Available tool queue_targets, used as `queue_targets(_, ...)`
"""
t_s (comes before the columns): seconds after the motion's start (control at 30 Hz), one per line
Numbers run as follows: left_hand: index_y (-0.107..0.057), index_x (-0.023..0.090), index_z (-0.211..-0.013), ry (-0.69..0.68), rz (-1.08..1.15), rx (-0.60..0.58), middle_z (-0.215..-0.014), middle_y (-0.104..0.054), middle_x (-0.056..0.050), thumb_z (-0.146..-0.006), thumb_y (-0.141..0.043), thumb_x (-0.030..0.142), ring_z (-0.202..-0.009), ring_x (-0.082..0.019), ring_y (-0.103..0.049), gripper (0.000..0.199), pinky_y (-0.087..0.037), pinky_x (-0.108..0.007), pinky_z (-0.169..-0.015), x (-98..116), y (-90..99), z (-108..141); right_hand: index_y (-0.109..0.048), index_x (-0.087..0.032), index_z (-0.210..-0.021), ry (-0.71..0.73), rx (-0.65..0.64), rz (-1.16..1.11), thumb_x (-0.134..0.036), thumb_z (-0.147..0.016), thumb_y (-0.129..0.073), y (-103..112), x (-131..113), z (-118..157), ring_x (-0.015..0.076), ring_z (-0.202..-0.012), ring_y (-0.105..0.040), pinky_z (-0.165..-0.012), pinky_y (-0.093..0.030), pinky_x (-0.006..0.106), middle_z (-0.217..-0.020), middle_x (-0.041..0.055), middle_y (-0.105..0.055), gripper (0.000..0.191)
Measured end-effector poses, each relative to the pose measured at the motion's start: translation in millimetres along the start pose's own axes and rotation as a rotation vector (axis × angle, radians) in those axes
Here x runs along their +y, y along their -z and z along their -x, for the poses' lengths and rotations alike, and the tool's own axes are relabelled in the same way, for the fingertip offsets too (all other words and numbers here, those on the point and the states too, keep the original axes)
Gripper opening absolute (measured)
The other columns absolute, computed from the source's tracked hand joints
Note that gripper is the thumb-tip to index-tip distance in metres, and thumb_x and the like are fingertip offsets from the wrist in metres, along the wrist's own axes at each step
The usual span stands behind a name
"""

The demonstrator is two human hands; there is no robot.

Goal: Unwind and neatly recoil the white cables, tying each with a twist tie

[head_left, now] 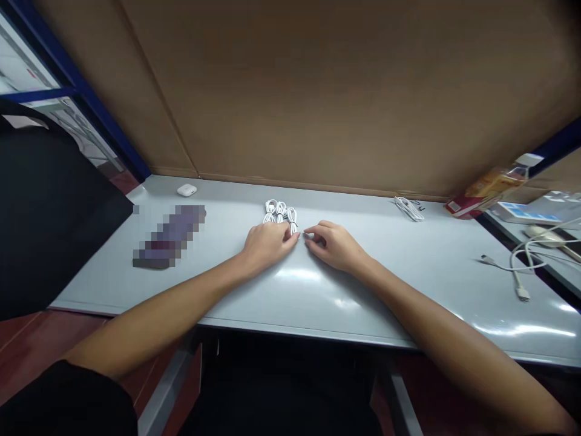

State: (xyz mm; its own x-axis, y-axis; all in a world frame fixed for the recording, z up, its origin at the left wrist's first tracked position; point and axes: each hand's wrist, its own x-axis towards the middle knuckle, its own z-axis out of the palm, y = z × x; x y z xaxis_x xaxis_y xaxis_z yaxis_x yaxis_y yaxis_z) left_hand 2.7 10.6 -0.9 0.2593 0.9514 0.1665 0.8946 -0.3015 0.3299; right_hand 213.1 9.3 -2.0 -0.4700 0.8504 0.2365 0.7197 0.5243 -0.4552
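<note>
Three coiled white cables lie side by side at the middle of the grey table: a left one (270, 209), a middle one (281, 210) and a right one (293, 218). My left hand (269, 245) rests over their near ends, its thumb and fingers closed at the lower end of the right coil and partly hiding all three. Just to the right, my right hand (333, 243) is on the table with fingers curled and thumb a little apart, holding nothing, its fingertips near the right coil but not touching it.
A white case (186, 190) and a blurred-out dark object (171, 237) are on the left of the table (245, 303). Another white cable bundle (409, 208), a tilted bottle (492, 189) and loose cables (515, 266) lie at right. A cardboard wall (318, 97) stands behind.
</note>
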Motion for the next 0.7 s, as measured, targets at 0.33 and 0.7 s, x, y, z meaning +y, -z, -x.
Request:
queue_targets(0.33,-0.058,0.021,-0.069,-0.006,-0.076,0.14,-0.066,-0.065,-0.003,-0.1,-0.05,0.049,-0.061,-0.02,-0.058,0.042,-0.026,-0.032,-0.058,-15.8,-2.2,-10.7,-0.078,-0.018,-0.103,-0.015,-0.042,-0.002,-0.023,-0.096,-0.061,5.6,-6.0,1.2,0.0174,-0.075,-0.063,-0.073,-0.049,0.031,-0.094,0.0076,-0.069,0.019)
queue_targets(0.7,-0.066,0.018,-0.118,-0.476,0.077,-0.016,-0.115,-0.067,-0.011,-0.1,-0.051,0.029,-0.11,-0.026,-0.062,0.026,-0.049,-0.041,-0.099,3.3,0.5,20.1,-0.06,-0.014,-0.144,0.121,-0.037,0.115,-0.034,-0.1,-0.051,-0.1,-5.6,12.9,0.0314,-0.134,-0.056,-0.113,-0.046,0.047,-0.145,0.0197,-0.057,0.049)
